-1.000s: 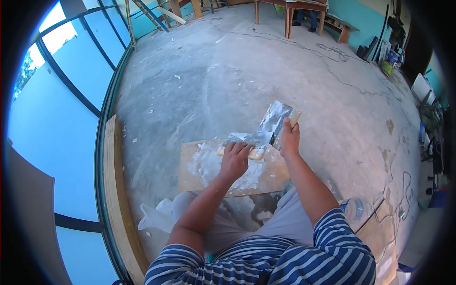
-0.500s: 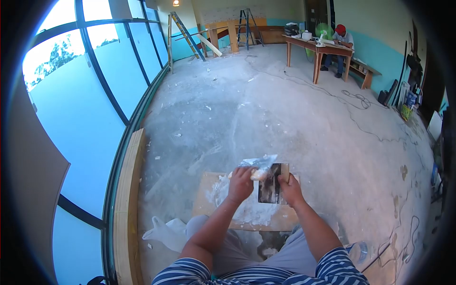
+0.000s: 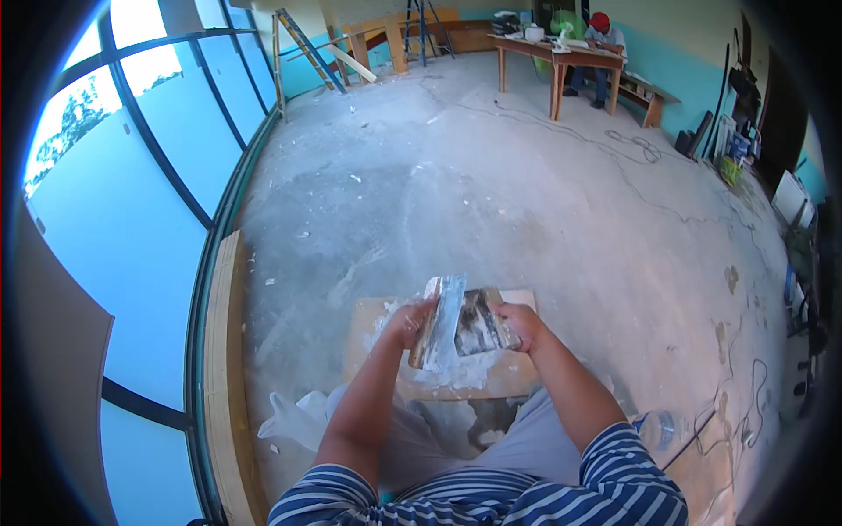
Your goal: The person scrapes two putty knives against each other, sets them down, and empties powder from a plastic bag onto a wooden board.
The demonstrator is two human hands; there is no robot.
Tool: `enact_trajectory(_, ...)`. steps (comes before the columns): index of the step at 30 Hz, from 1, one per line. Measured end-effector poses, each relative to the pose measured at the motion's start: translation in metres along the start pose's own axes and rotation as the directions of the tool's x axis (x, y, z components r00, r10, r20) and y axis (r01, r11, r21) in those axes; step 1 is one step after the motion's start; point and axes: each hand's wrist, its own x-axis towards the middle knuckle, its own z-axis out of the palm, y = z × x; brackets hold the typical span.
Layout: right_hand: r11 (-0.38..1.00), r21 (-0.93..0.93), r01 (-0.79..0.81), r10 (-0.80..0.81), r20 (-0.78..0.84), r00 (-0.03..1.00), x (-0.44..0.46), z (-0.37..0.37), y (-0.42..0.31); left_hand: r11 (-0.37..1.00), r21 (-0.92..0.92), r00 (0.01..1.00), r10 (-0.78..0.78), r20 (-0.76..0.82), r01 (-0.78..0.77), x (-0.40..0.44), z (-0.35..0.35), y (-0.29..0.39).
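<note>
My left hand [image 3: 410,323] is closed round the handle side of a wide putty knife [image 3: 445,320], its pale blade coated with white paste and tilted upright. My right hand [image 3: 519,326] grips a second putty knife [image 3: 479,324], whose dark blade is streaked with white. The two blades are side by side, with their edges touching or nearly so. Below them a wooden board [image 3: 367,337] lies on the floor, with white paste [image 3: 456,377] smeared over its middle.
A white bag [image 3: 294,419] lies left of my legs, near long timber [image 3: 224,377] along the windows. A clear container [image 3: 656,430] stands at the right. Farther off are a ladder [image 3: 307,51], a table [image 3: 557,60], a seated person [image 3: 603,53] and floor cables [image 3: 645,149].
The left putty knife has turned from lying across to nearly upright, beside the right one. The right blade has tilted slightly. The camera view has shifted up and down between frames.
</note>
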Motion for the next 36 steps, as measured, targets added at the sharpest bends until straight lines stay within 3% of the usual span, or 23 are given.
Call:
enact_trajectory(3, 0.997, -0.036, 0.066, -0.068, -0.053, 0.996, -0.01, 0.003, -0.004, 0.987, 0.16, 0.998, -0.021, -0.053, 0.029, 0.017, -0.018, -0.01)
enact_trajectory(8, 0.96, 0.136, 0.245, -0.218, -0.185, 0.958, -0.017, -0.013, -0.031, 0.933, 0.36, 0.995, 0.045, -0.093, -0.009, 0.016, -0.005, -0.01)
enact_trajectory(9, 0.933, 0.182, 0.309, -0.269, -0.218, 0.938, -0.024, -0.011, -0.043, 0.552, 0.826, 0.938, 0.335, -0.092, -0.117, -0.031, 0.033, 0.01)
enact_trajectory(10, 0.9, 0.225, 0.374, -0.317, -0.252, 0.914, -0.027, -0.012, -0.049, 0.547, 0.831, 0.921, 0.369, -0.126, -0.105, -0.031, 0.039, 0.001)
enact_trajectory(12, 0.821, 0.113, 0.559, -0.462, -0.443, 0.768, -0.017, -0.022, -0.048, 0.527, 0.845, 0.876, 0.446, -0.185, -0.09, -0.028, 0.046, -0.01)
enact_trajectory(13, 0.768, 0.05, 0.638, -0.522, -0.529, 0.67, -0.011, -0.026, -0.043, 0.675, 0.708, 0.876, 0.451, -0.171, -0.21, -0.019, 0.042, -0.011)
enact_trajectory(16, 0.777, 0.036, 0.629, -0.491, -0.59, 0.641, -0.007, -0.022, -0.04, 0.699, 0.536, 0.776, 0.619, -0.122, -0.473, -0.045, 0.062, 0.004)
enact_trajectory(18, 0.844, -0.091, 0.529, -0.46, -0.631, 0.625, 0.001, -0.023, -0.032, 0.552, 0.522, 0.579, 0.805, -0.13, -0.65, -0.01, 0.032, -0.027)
enact_trajectory(19, 0.831, -0.114, 0.545, -0.486, -0.626, 0.61, 0.027, -0.045, -0.019, 0.287, 0.618, 0.36, 0.933, -0.008, -0.732, -0.01, 0.037, -0.03)
enact_trajectory(20, 0.881, -0.162, 0.444, -0.423, -0.689, 0.588, 0.01, -0.019, -0.024, 0.343, 0.598, 0.402, 0.915, -0.037, -0.725, -0.049, 0.08, -0.009)
enact_trajectory(21, 0.891, -0.27, 0.365, -0.447, -0.662, 0.602, 0.006, -0.014, -0.023, 0.135, 0.738, 0.341, 0.93, 0.136, -0.661, -0.04, 0.071, -0.023)
enact_trajectory(22, 0.921, -0.198, 0.335, -0.378, -0.66, 0.649, -0.003, 0.0, -0.026, 0.077, 0.762, 0.348, 0.916, 0.201, -0.643, -0.036, 0.074, -0.024)
enact_trajectory(23, 0.86, -0.094, 0.502, -0.45, -0.605, 0.657, 0.01, -0.009, -0.017, 0.017, 0.778, 0.353, 0.897, 0.265, -0.628, -0.033, 0.077, -0.026)
enact_trajectory(25, 0.84, -0.011, 0.543, -0.454, -0.563, 0.691, 0.017, -0.02, -0.021, 0.264, 0.671, 0.499, 0.847, 0.182, -0.693, -0.06, 0.105, -0.017)
enact_trajectory(26, 0.832, 0.033, 0.553, -0.453, -0.535, 0.713, 0.018, -0.024, -0.019, 0.168, 0.712, 0.48, 0.838, 0.261, -0.682, -0.059, 0.106, -0.015)
enact_trajectory(27, 0.842, -0.078, 0.534, -0.474, -0.58, 0.663, 0.018, -0.024, -0.02, 0.069, 0.743, 0.46, 0.822, 0.335, -0.666, -0.059, 0.104, -0.011)
enact_trajectory(28, 0.827, -0.071, 0.558, -0.49, -0.579, 0.652, 0.017, -0.026, -0.021, -0.034, 0.767, 0.443, 0.8, 0.405, -0.641, -0.057, 0.101, -0.007)
enact_trajectory(31, 0.775, -0.054, 0.63, -0.533, -0.592, 0.604, -0.016, -0.005, -0.036, 0.026, 0.884, 0.612, 0.731, 0.302, -0.468, -0.048, 0.082, -0.004)
enact_trajectory(34, 0.595, -0.228, 0.771, -0.705, -0.609, 0.364, -0.004, -0.015, -0.041, -0.164, 0.873, 0.456, 0.8, 0.39, -0.459, -0.048, 0.074, -0.002)
enact_trajectory(36, 0.609, -0.441, 0.659, -0.747, -0.599, 0.289, -0.004, -0.007, -0.036, -0.244, 0.844, 0.354, 0.826, 0.439, -0.478, -0.056, 0.077, 0.001)
